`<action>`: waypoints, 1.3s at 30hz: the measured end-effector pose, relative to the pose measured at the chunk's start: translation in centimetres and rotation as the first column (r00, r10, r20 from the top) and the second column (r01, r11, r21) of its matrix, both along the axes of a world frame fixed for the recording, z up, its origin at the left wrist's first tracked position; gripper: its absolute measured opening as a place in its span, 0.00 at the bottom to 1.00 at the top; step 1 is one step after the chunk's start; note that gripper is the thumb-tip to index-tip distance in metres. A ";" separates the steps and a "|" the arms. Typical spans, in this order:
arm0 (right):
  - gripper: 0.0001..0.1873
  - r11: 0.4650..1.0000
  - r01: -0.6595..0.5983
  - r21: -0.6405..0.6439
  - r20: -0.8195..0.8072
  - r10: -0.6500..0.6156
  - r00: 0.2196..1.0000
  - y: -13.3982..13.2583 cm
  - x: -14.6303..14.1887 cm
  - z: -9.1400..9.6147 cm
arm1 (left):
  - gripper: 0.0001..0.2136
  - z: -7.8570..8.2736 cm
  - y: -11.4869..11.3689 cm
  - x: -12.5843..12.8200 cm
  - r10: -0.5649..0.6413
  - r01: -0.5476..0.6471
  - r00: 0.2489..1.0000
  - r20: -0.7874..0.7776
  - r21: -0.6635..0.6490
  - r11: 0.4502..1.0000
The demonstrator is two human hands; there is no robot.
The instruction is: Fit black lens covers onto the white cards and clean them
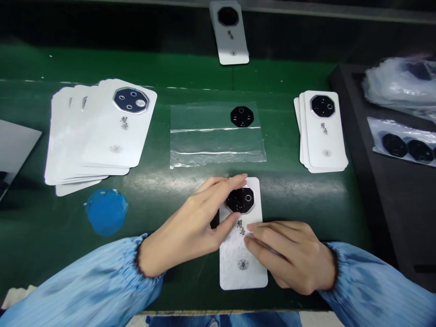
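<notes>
The green worktop (153,213) spans the view, with a dark tray (384,236) along its right side carrying a clear bag of black lens plates (402,143) and a crumpled plastic wrap (398,86). White phone back panels stand ready in three groups: a fanned stack (98,131) at left, a squared stack (322,131) at right, and a small stack (230,32) at the far edge. A clear plastic bag (218,136) lies flat at centre, holding one black octagonal lens plate (241,116). A round blue film disc (106,212) sits just below the fanned stack. The working panel (241,268) lies flat on the worktop at the near edge, between both hands, with the blue striped sleeves (78,281) entering from either side. The left hand (185,222) is in a narrow pinch on the silver-rimmed octagonal camera plate (240,200), fingers over its upper edge and thumb at its lower edge. The right hand (289,256) rests its fingers on the panel's right side beside the printed characters (240,227); whether it grips cannot be told. Best practice: contact the rim only, keeping fingers off the black face, and steady the panel flat.
</notes>
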State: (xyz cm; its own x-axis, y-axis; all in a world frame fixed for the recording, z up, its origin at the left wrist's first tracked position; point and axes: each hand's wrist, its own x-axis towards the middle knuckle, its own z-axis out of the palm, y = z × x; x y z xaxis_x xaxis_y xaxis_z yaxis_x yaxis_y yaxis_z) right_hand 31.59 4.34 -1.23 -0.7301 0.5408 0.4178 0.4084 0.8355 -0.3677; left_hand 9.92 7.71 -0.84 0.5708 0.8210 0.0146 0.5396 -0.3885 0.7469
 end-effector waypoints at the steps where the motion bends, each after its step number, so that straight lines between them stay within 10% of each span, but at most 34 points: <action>1: 0.15 1.000 0.001 0.000 -0.003 -0.001 1.000 0.0 0.0 0.0 | 0.28 0.0 -0.1 0.1 0.005 -0.005 1.000 -0.007 0.005 1.000; 39: 0.17 0.998 -0.006 -0.058 -0.023 0.004 1.000 0.2 -0.2 0.4 | 0.29 1.5 0.6 1.4 0.166 -0.171 0.979 -0.119 -0.031 0.985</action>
